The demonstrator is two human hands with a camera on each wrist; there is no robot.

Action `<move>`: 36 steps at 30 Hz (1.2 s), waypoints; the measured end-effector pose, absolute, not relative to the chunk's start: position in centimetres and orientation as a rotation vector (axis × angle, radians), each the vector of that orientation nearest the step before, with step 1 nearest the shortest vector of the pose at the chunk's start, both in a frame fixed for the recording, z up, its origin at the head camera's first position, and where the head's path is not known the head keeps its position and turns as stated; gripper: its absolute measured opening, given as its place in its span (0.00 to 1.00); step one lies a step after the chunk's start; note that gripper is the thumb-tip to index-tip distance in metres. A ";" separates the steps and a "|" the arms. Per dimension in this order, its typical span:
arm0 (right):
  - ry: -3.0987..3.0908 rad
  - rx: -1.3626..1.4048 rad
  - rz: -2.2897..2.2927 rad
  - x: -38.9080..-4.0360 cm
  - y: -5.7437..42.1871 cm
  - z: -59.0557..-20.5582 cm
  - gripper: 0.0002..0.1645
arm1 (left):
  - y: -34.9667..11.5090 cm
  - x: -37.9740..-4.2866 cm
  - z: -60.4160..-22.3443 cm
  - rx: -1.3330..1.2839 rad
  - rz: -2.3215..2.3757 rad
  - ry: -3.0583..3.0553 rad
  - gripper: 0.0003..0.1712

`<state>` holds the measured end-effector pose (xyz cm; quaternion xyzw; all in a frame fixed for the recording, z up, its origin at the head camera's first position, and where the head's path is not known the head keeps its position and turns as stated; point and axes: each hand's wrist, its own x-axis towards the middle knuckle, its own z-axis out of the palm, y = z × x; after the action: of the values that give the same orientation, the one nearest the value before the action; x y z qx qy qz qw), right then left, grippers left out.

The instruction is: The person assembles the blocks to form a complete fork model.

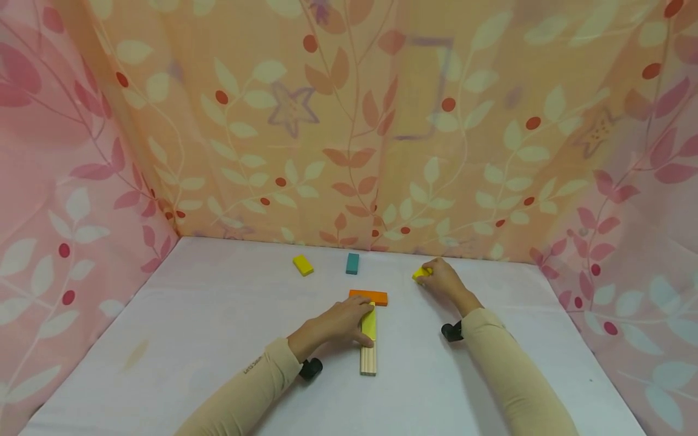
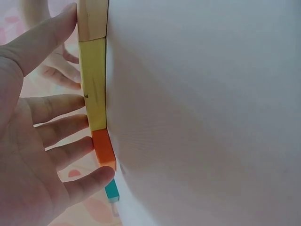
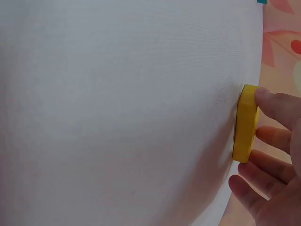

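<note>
In the head view my left hand [image 1: 342, 321] lies over a pale yellow block [image 1: 369, 324], fingers spread. The left wrist view shows its fingertips touching the tops of the blocks, thumb by the plain wood block [image 2: 92, 21]. The plain wood block and the pale yellow block [image 2: 94, 84] stand end to end. An orange block [image 1: 377, 298] lies crosswise at the far end, making a T shape. Off to the right, my right hand [image 1: 444, 283] pinches a bright yellow block [image 3: 245, 123] between thumb and fingers, low at the white tabletop.
Toward the back of the white table [image 1: 229, 315] lie another yellow block [image 1: 303, 265] and a teal block [image 1: 352, 263]. Patterned cloth walls [image 1: 349, 121] close in the back and both sides. Black wrist devices [image 1: 451, 331] sit under each forearm.
</note>
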<state>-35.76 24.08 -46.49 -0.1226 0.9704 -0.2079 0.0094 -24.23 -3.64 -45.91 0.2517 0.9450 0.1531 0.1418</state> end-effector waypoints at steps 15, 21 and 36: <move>3.003 -0.256 -0.639 -36.1 23.6 -45.8 0.29 | -3.7 -24.4 -45.5 0.718 0.456 2.729 0.48; 2.980 -0.244 -0.651 -36.0 23.6 -45.6 0.28 | -3.6 -24.5 -45.9 0.723 0.443 2.723 0.49; 2.975 -0.239 -0.623 -36.1 23.4 -45.5 0.29 | -3.6 -24.4 -45.8 0.722 0.453 2.733 0.49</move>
<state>-36.06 23.43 -45.46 -0.0783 0.9747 -0.2042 0.0461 -24.40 -3.59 -45.78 0.2498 0.9454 0.1568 0.1389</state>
